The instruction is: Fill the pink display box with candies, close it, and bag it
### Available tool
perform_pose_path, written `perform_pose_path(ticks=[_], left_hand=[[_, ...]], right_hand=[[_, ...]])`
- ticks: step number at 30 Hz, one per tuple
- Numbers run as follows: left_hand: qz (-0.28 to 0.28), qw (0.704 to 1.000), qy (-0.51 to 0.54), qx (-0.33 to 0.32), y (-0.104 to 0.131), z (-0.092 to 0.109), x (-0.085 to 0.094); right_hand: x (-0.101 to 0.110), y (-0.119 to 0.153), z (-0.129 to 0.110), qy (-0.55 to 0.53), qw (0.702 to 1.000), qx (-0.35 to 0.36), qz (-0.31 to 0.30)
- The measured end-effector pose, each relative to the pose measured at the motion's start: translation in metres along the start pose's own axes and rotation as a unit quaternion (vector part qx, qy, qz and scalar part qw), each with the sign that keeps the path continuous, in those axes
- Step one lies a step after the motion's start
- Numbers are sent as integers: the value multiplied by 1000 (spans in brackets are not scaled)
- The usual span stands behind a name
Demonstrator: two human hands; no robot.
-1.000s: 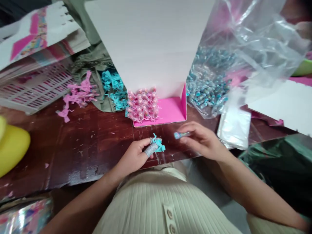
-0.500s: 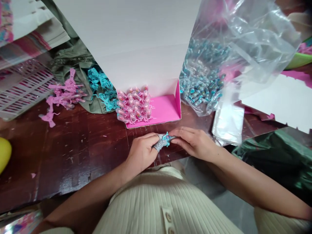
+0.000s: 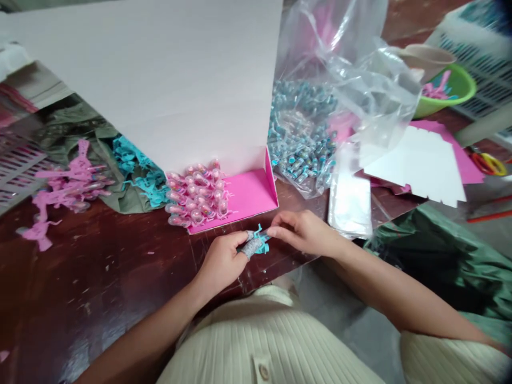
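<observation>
My left hand, with grey wraps on its thumb and finger, is closed on a teal plastic clip-like piece just in front of the pink display box. From the right, the thumb and fingertips of my right hand pinch the end of a small tube lodged in that piece; the fingers partly hide it. Inside the open pink box, rows of pink-capped clear tubes stand at the left side. More teal pieces lie heaped left of the box.
Pink plastic pieces lie farther left beside a basket. A clear bag of teal-capped tubes sits right of the box, with a stack of clear sleeves, white card, a green bowl and scissors beyond.
The view has swung to the right, bringing the green bowl and scissors into sight. My right fingers have shifted their grip on the tube end; my left hand keeps holding the teal piece.
</observation>
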State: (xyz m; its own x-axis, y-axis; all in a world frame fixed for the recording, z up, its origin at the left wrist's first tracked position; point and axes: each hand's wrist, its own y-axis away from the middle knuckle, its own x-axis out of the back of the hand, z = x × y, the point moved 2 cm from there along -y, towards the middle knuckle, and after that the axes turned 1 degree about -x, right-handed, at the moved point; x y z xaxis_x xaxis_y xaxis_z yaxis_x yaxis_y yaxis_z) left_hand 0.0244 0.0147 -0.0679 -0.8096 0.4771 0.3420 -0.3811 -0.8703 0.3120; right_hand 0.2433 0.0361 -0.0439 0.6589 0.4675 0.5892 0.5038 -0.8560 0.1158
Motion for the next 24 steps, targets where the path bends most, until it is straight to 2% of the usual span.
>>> perform_pose_path(ticks=[2,3,5,6,7,9,11,12,14,16,17,19,21,22,24], left_hand=[[-7,1000,16,1,0,-2,1],[-12,999,32,7,0,-3,2],[-24,997,70,18,1,-5,4],[-27,995,92,19,1,-5,5],[-30,993,115,16,1,-4,5],[-31,987,156,7,0,-1,3],[-19,983,183,5,-2,1,-1],[-11,982,191,6,-4,1,-2],[7,980,197,4,-6,1,-5],[25,980,195,-7,-7,1,-4],[33,980,193,-12,-7,1,-3],[40,979,198,-15,-6,3,0],[36,977,211,-18,-5,9,2],[32,976,216,-22,-5,12,3],[29,974,220,-35,-6,18,4]], right_hand=[[8,-9,8,15,1000,-19,-3],[17,-14,16,31,999,-21,20],[43,-25,41,115,988,-29,103],[57,-31,56,180,973,-38,141],[70,-37,73,248,955,-50,153],[87,-48,104,334,934,-61,113],[93,-55,124,339,937,-45,75],[94,-57,128,326,942,-34,77],[90,-53,122,303,947,-15,103],[80,-42,100,248,960,6,134],[73,-35,85,184,973,21,137],[55,-19,53,10,992,66,103],[37,-7,26,-132,984,110,40],[29,-3,16,-162,979,125,21],[21,0,3,-169,975,141,23]])
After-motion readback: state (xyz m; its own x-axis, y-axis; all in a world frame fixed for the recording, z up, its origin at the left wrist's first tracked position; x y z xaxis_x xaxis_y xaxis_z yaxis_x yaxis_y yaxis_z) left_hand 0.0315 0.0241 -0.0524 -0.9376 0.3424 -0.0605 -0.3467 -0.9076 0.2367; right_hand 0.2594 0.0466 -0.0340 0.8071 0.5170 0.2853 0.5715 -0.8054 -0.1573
